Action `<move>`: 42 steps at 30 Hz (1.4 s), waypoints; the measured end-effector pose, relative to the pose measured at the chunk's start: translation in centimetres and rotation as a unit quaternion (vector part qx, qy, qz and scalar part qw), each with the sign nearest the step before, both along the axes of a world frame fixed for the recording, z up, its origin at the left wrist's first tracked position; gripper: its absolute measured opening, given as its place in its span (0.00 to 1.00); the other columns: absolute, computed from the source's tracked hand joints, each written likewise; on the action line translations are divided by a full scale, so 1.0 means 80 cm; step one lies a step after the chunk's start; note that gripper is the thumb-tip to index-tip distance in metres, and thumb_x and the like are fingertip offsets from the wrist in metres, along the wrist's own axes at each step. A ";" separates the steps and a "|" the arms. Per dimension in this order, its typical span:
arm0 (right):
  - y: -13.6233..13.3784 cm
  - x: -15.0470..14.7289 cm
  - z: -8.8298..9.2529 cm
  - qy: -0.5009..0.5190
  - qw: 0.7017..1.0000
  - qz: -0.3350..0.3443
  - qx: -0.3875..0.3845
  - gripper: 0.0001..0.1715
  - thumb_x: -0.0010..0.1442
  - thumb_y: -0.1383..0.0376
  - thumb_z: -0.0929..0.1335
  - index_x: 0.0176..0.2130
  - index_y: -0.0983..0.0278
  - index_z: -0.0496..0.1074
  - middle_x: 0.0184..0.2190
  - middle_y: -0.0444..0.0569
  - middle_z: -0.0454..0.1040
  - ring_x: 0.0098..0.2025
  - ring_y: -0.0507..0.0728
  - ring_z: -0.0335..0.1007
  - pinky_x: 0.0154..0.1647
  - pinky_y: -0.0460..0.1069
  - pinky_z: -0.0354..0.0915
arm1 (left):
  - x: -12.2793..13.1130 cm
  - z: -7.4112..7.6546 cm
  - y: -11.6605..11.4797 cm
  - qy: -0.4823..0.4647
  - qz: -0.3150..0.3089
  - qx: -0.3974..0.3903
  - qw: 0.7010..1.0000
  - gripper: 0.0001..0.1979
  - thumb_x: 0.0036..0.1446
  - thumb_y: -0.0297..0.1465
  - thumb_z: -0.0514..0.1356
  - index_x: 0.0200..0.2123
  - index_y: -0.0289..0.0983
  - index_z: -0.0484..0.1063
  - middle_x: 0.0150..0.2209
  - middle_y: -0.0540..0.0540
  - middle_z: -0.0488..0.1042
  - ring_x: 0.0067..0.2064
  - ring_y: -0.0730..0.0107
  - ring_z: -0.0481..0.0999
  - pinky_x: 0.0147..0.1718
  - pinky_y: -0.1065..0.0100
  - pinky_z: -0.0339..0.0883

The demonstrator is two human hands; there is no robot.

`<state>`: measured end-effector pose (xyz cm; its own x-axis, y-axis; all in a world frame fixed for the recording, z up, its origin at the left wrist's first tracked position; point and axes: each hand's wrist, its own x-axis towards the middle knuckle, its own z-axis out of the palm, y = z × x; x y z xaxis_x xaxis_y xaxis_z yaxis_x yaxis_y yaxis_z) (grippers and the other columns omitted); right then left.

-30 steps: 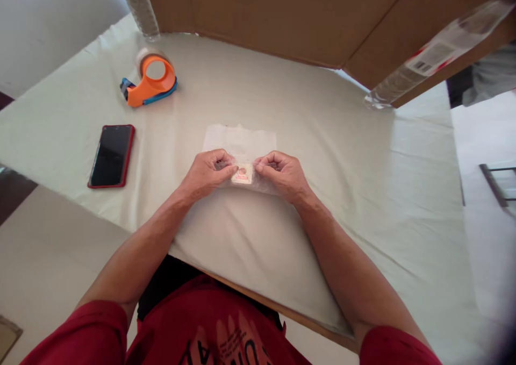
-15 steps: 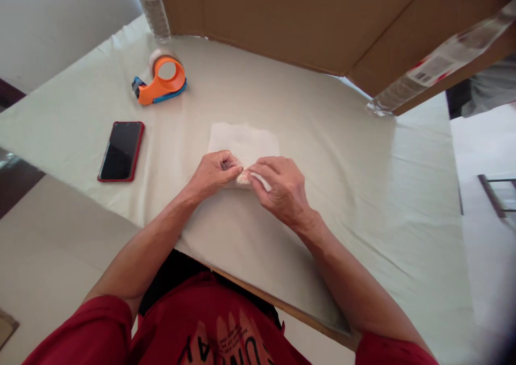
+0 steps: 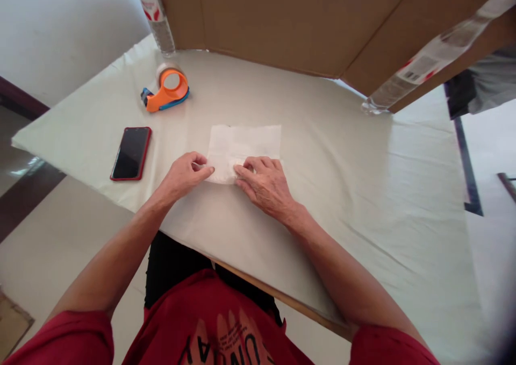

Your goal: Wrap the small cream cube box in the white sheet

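Note:
A thin white sheet (image 3: 245,139), perhaps paper or tissue, lies flat on the cloth-covered table. At its left edge rests my left hand (image 3: 186,176), thumb over the sheet and a gap between thumb and forefinger; I see nothing held there. My right hand (image 3: 264,187) is over the sheet's near right part, its fingers curled down on a small pale lump (image 3: 234,166). The fingers cover much of that lump, and its kind cannot be made out.
A red-cased phone (image 3: 131,154) and an orange tape dispenser (image 3: 167,92) lie to the left. Behind stands a cardboard panel (image 3: 274,21) with a clear bottle (image 3: 155,18) at its left and another bottle (image 3: 427,64) at its right. The table's wooden edge (image 3: 282,303) runs in front of me.
My hands have moved apart, the left one leftward to the sheet's edge. The right hand has shifted slightly left and lies flatter. More of the white sheet shows. The camera view has shifted slightly.

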<state>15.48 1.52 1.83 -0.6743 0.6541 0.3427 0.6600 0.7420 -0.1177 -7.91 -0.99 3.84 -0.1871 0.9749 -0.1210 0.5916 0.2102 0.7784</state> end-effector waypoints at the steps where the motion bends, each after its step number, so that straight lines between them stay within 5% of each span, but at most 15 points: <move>1: 0.000 -0.001 -0.001 -0.002 1.000 -0.002 0.004 0.12 0.67 0.62 0.66 0.50 0.58 0.72 0.45 0.52 0.75 0.46 0.63 0.63 0.44 0.56 0.53 | -0.001 0.000 -0.002 -0.011 0.017 -0.009 1.000 0.18 0.47 0.42 0.67 0.37 0.36 0.74 0.34 0.45 0.76 0.33 0.67 0.74 0.27 0.70 0.64; 6: 0.000 -0.004 -0.004 -0.021 0.999 -0.003 0.025 0.13 0.66 0.63 0.67 0.51 0.56 0.72 0.46 0.52 0.74 0.45 0.63 0.61 0.43 0.56 0.51 | 0.000 -0.002 0.003 -0.098 0.056 -0.078 0.991 0.29 0.43 0.45 0.71 0.45 0.35 0.72 0.33 0.44 0.76 0.24 0.70 0.73 0.19 0.71 0.60; 11: 0.003 -0.009 -0.005 -0.038 0.998 -0.004 0.049 0.11 0.66 0.63 0.67 0.48 0.56 0.73 0.45 0.52 0.74 0.44 0.62 0.60 0.43 0.56 0.50 | 0.008 -0.012 0.021 -0.167 0.054 -0.105 0.979 0.19 0.43 0.42 0.73 0.32 0.37 0.72 0.23 0.48 0.72 0.21 0.70 0.70 0.19 0.68 0.59; 20: 0.004 -0.017 -0.004 -0.041 0.998 -0.001 0.039 0.08 0.67 0.62 0.66 0.44 0.59 0.75 0.44 0.55 0.73 0.44 0.63 0.58 0.43 0.57 0.48 | 0.025 -0.007 0.015 -0.314 0.102 -0.126 0.935 0.15 0.40 0.31 0.73 0.27 0.35 0.71 0.25 0.49 0.70 0.24 0.75 0.68 0.16 0.73 0.57; 27: 0.003 -0.019 -0.003 -0.044 0.999 -0.001 0.029 0.08 0.67 0.63 0.65 0.44 0.60 0.73 0.45 0.55 0.74 0.45 0.63 0.59 0.43 0.57 0.48 | 0.046 0.002 0.017 -0.298 0.129 -0.095 0.941 0.12 0.40 0.31 0.68 0.23 0.36 0.66 0.19 0.54 0.66 0.21 0.77 0.65 0.16 0.74 0.58; 34: 0.001 -0.013 0.004 0.004 1.000 0.002 -0.013 0.27 0.63 0.62 0.67 0.59 0.69 0.65 0.51 0.60 0.76 0.48 0.66 0.62 0.46 0.58 0.50 | 0.075 0.014 0.030 -0.318 0.092 -0.078 0.940 0.09 0.40 0.28 0.64 0.21 0.37 0.64 0.16 0.56 0.63 0.18 0.77 0.64 0.17 0.73 0.60; 39: 0.003 -0.008 0.015 0.027 0.996 0.010 -0.079 0.27 0.58 0.66 0.67 0.57 0.70 0.67 0.48 0.59 0.78 0.47 0.66 0.65 0.46 0.57 0.53 | 0.078 0.028 0.030 -0.297 0.013 -0.107 0.949 0.03 0.41 0.27 0.61 0.24 0.33 0.72 0.22 0.50 0.72 0.23 0.75 0.70 0.24 0.70 0.68; 42: 0.009 0.001 0.022 0.059 0.991 0.027 -0.121 0.25 0.58 0.67 0.66 0.55 0.66 0.70 0.49 0.57 0.78 0.49 0.65 0.68 0.49 0.57 0.56 | 0.075 0.026 0.024 -0.209 -0.048 -0.074 0.974 0.09 0.43 0.27 0.58 0.29 0.33 0.77 0.25 0.49 0.74 0.26 0.72 0.72 0.29 0.67 0.70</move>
